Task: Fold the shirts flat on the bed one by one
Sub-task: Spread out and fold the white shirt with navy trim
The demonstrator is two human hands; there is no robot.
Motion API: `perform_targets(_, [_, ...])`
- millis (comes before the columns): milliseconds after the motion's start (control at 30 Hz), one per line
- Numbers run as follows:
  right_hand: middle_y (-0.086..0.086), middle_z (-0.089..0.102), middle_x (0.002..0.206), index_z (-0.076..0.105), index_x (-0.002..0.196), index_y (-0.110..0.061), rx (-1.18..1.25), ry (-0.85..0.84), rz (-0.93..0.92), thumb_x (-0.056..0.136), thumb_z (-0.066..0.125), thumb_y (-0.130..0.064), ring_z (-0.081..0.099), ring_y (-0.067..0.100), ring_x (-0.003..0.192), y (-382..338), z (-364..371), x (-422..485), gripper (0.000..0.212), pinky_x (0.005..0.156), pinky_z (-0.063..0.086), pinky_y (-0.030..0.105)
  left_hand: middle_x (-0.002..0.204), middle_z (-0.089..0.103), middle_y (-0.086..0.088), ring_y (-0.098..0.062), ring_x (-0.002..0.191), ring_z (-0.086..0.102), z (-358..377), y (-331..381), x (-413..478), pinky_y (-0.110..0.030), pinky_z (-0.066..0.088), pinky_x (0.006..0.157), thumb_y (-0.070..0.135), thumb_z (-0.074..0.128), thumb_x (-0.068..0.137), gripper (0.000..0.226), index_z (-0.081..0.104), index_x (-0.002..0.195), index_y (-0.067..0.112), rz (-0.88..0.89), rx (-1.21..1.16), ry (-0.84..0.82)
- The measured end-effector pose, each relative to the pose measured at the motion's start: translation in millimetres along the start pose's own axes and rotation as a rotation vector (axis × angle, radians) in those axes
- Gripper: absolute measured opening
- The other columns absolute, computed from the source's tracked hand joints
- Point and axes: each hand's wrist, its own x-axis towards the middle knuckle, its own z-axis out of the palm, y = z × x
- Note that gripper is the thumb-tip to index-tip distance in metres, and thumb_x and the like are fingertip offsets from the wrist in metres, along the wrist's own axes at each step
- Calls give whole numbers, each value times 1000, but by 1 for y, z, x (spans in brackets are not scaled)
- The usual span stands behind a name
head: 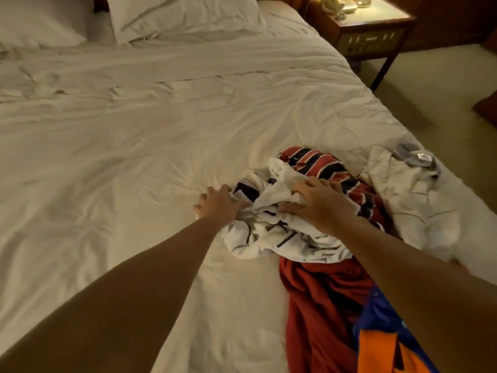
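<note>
Head view, angled down over bed (134,144) with rumpled white sheet. Pile of shirts on near right part of bed, close to right edge, none folded yet.

Top of pile: white striped shirt (282,238), thin dark lines, bunched into a lump. Left hand (215,204) at left edge of that lump, knuckles up, fingers curled into the cloth, grasping it. Forearm reaching in from near left. Right hand (314,205) on right side of same lump, fingers curled round a wad of the white cloth, also grasping. Forearm in from near right, crossing over pile.

Just beyond the hands, farther up: red striped shirt (320,162), navy and white bands, crumpled, partly under the white one. Near side of the lump: dark red shirt (317,300), plain, running down toward near edge, top end tucked under the white cloth. Blue and orange garment (384,340) at near right corner, lying over the dark red one, partly hidden by right forearm.

Right of pile: cream shirt (408,200), crumpled, just beside the red striped one. Small grey item (414,157) at its far end near bed edge, too blurred to identify.

Far end of bed: big pillow (185,14), second pillow (35,22) at far left. Wooden nightstand (371,30) far right beside bed, lit top, small objects on it, not identifiable. Pale floor (443,98) along right side.
</note>
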Motion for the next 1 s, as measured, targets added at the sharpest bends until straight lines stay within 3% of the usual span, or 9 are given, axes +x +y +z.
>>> perform_targets(167, [8,65,89,69,103,-8,268,228,-98,90,34,-66,62,28,83,-6,-12,-2,69,73,47,38,79,56,-2,-19,75,52,-11,-16,-17,-30,38,63,49,61,94,36,56,94,13,180,-509,35])
perform_targets(300, [9,66,78,68,82,-2,312,369,-89,92,35,-62,61,30,74,-25,-45,-10,69,67,50,43,79,59,-1,-12,70,53,-63,-39,-47,-25,39,63,44,57,98,27,57,89,18,284,-643,143])
perform_targets(433, [9,65,84,67,85,-6,375,424,-38,100,52,-38,63,33,80,-54,-79,-18,39,75,50,45,90,66,-3,-17,83,61,-139,-62,-80,-35,48,74,45,61,95,24,59,93,22,284,-780,293])
perform_targets(533, [10,62,108,66,112,-12,267,205,11,98,58,-35,62,32,99,-84,-104,-30,28,86,50,45,88,64,0,-17,79,57,-196,-88,-108,-32,47,71,32,72,90,20,62,93,15,319,-743,320])
perform_targets(633, [3,56,130,53,134,-30,343,48,-24,93,61,-39,57,24,116,-126,-124,-46,43,94,49,40,85,62,-1,-14,78,54,-234,-112,-142,-23,45,66,19,77,86,17,63,91,10,402,-668,249])
perform_targets(767, [-12,43,147,39,147,-42,598,-11,-122,79,59,-75,43,11,131,-218,-154,-65,78,99,41,30,87,64,1,-11,84,60,-272,-131,-194,-23,50,73,17,75,88,12,64,90,13,530,-804,84])
perform_targets(833, [-21,51,138,46,141,-45,665,-25,-170,71,56,-85,47,0,123,-266,-173,-70,81,94,40,25,91,64,0,-10,86,61,-300,-138,-217,-24,50,76,13,71,90,8,65,93,10,629,-837,62])
perform_targets(900, [-20,71,100,68,109,-43,727,-2,-227,66,53,-91,62,-4,89,-311,-191,-73,66,77,45,25,95,67,0,-11,91,63,-339,-148,-240,-22,51,78,9,68,92,7,66,98,6,706,-855,65])
perform_targets(1000, [-1,65,66,69,78,-10,774,159,-310,71,47,-89,57,14,59,-380,-232,-82,83,61,44,37,93,69,5,-9,89,65,-410,-171,-282,-21,53,75,10,68,91,7,68,98,9,757,-887,135])
